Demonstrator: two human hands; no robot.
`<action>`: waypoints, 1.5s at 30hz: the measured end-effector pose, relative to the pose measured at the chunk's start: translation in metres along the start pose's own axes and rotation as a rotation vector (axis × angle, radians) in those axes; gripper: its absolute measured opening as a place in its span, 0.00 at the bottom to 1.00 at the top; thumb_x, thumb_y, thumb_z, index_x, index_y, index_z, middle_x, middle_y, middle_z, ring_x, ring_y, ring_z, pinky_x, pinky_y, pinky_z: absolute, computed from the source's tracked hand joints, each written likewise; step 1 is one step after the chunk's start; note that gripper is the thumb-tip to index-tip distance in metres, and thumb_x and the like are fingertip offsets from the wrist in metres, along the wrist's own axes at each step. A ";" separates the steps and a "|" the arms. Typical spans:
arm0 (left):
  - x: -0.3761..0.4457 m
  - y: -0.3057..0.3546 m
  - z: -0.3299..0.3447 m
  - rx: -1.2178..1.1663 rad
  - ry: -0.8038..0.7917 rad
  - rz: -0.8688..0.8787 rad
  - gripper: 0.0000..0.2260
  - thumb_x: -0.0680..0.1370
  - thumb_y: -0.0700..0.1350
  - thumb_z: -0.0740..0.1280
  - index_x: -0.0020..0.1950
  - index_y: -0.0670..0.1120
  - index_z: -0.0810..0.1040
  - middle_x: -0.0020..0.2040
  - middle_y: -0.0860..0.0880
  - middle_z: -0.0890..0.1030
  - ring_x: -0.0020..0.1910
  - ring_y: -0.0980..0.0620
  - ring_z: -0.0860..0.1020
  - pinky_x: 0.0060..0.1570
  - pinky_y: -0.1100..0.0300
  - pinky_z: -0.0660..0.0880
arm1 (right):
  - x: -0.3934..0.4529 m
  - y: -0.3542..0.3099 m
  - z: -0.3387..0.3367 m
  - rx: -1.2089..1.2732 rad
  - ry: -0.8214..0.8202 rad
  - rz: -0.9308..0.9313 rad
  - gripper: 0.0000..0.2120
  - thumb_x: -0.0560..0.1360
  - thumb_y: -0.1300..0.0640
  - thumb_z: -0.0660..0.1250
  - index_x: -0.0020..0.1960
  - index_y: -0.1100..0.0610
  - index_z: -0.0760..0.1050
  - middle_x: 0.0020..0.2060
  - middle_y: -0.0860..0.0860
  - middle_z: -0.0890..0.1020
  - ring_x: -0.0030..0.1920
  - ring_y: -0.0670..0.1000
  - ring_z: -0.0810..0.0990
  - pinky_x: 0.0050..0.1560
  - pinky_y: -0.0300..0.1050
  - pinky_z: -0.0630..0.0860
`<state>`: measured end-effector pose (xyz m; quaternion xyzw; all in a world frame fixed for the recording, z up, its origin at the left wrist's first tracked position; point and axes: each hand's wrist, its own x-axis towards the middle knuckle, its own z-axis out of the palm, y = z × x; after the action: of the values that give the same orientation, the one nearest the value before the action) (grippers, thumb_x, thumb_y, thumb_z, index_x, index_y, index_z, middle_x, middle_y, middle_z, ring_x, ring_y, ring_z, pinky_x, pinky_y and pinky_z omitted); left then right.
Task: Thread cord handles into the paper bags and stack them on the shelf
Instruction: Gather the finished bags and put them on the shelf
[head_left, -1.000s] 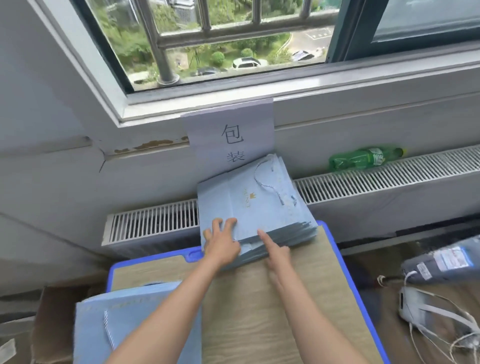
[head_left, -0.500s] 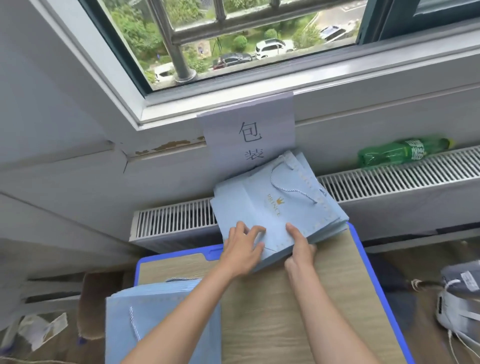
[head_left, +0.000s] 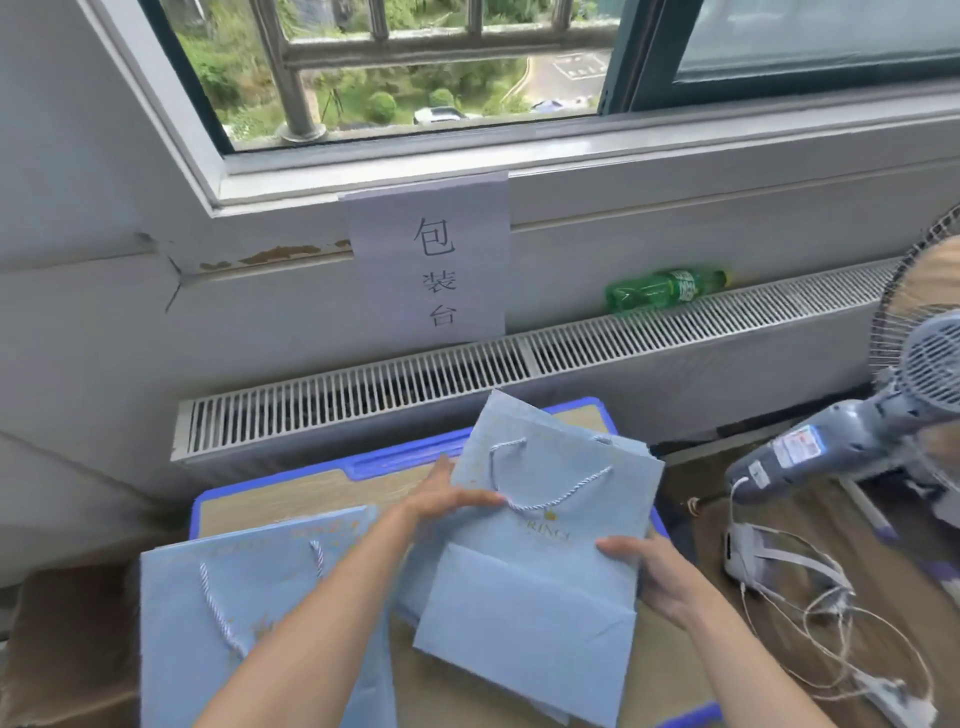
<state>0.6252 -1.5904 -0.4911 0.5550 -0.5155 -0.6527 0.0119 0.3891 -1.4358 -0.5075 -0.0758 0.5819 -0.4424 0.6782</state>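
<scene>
Since half a second earlier, the flat pale blue paper bag with a twisted white-and-blue cord handle (head_left: 540, 551) had come off the grille by the window and back over the wood-topped table with a blue plastic rim (head_left: 374, 462), held tilted between both hands. The left hand (head_left: 452, 499) pressed nearly straight fingers on the bag's upper left face beside the cord; the right hand (head_left: 644, 571) gripped its right edge, thumb on top. This bag appeared already threaded, so stacking looked like the remaining step, though no shelf could be identified. A second pale blue corded bag (head_left: 249, 613) lay at the table's near left. Gold lettering on the held bag seemed to read "PRINCE" under a small crown. Behind, a white paper sign (head_left: 431, 260) read "包装台". A green plastic bottle (head_left: 665, 288) lay on the white slatted radiator grille (head_left: 363, 400), its label unreadable. A grey electric fan (head_left: 883, 415) stood at right.
</scene>
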 end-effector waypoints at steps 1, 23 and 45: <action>0.001 -0.009 0.008 -0.036 -0.018 0.015 0.50 0.52 0.60 0.81 0.70 0.52 0.63 0.69 0.53 0.70 0.64 0.50 0.73 0.64 0.50 0.71 | -0.007 0.004 -0.001 -0.018 -0.010 0.022 0.36 0.52 0.61 0.79 0.59 0.63 0.75 0.55 0.61 0.81 0.54 0.63 0.80 0.53 0.57 0.77; -0.115 -0.045 0.016 0.033 0.069 0.371 0.39 0.61 0.40 0.75 0.63 0.24 0.60 0.43 0.55 0.77 0.40 0.65 0.76 0.42 0.67 0.74 | -0.055 -0.056 0.045 -0.393 -0.205 -0.286 0.15 0.51 0.62 0.74 0.35 0.53 0.77 0.32 0.48 0.80 0.28 0.42 0.79 0.26 0.36 0.74; -0.107 -0.052 0.068 -0.164 0.388 0.405 0.38 0.59 0.54 0.78 0.66 0.48 0.69 0.62 0.54 0.77 0.61 0.59 0.75 0.55 0.66 0.75 | -0.033 -0.045 0.016 -0.643 -0.334 -0.447 0.35 0.61 0.58 0.73 0.67 0.47 0.68 0.59 0.43 0.78 0.61 0.43 0.75 0.46 0.33 0.76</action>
<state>0.6457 -1.4583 -0.4604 0.5523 -0.5495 -0.5582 0.2853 0.3820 -1.4466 -0.4506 -0.4786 0.5415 -0.3563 0.5923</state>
